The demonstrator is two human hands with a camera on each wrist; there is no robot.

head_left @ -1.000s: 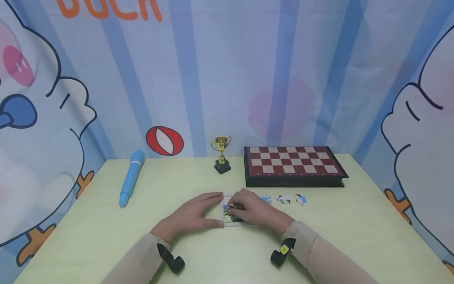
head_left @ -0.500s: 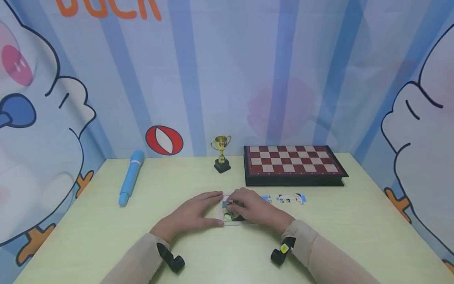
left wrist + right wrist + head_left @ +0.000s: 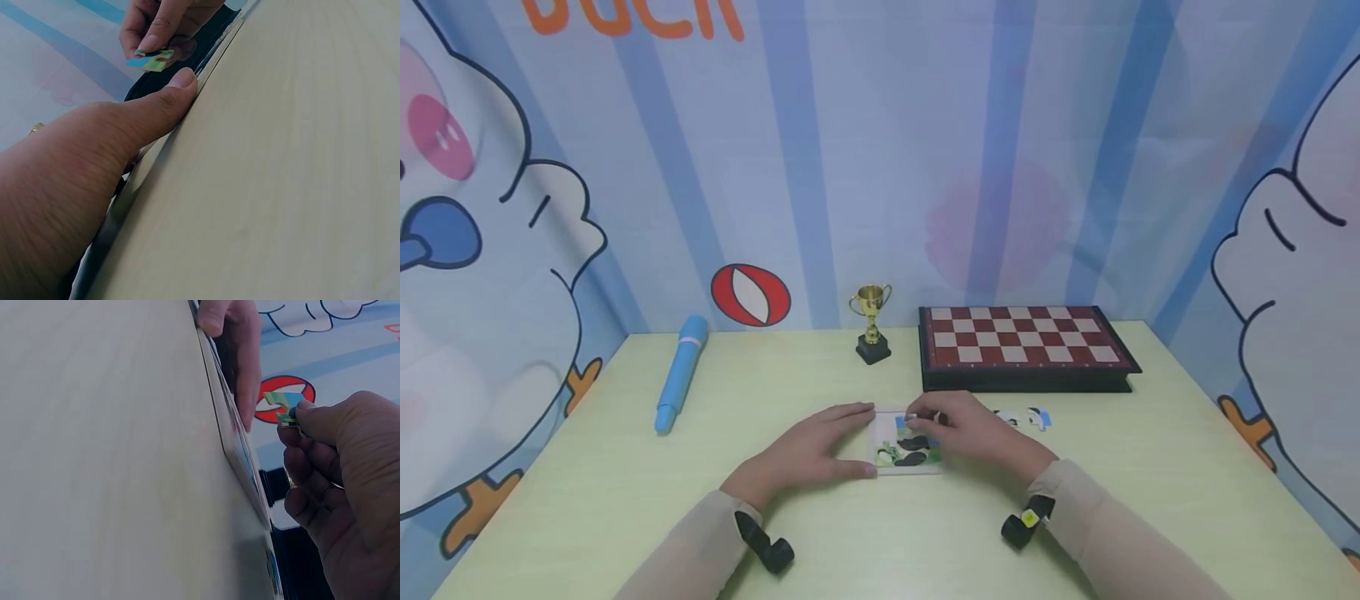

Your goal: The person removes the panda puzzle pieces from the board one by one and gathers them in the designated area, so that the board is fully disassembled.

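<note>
A small jigsaw puzzle tray (image 3: pixel 907 472) with a pale rim lies mid-table. Panda-picture pieces (image 3: pixel 913 457) fill part of it, and a white area shows at its upper left. Against the tray's left side my left hand (image 3: pixel 808 450) rests, thumb at the near corner and straight fingers at the far one. My right hand (image 3: pixel 977 429) is over the tray's upper right, pinching a blue-and-green puzzle piece (image 3: pixel 284 400) between thumb and forefinger. In the right wrist view this piece is above the tray, apart from it. Loose puzzle pieces (image 3: pixel 1038 418) lie to the right, partly behind the right hand.
Behind the loose pieces stands a folded chessboard box (image 3: pixel 1026 379). A gold trophy cup (image 3: pixel 872 321) on a black base is at the back centre. A blue microphone-shaped stick (image 3: pixel 681 375) lies at the left. A printed curtain (image 3: pixel 887 167) closes off the back.
My right hand has shifted right and slightly up from the tray's upper left, uncovering more of the panda picture. It now covers one loose piece. The left hand keeps its place.
</note>
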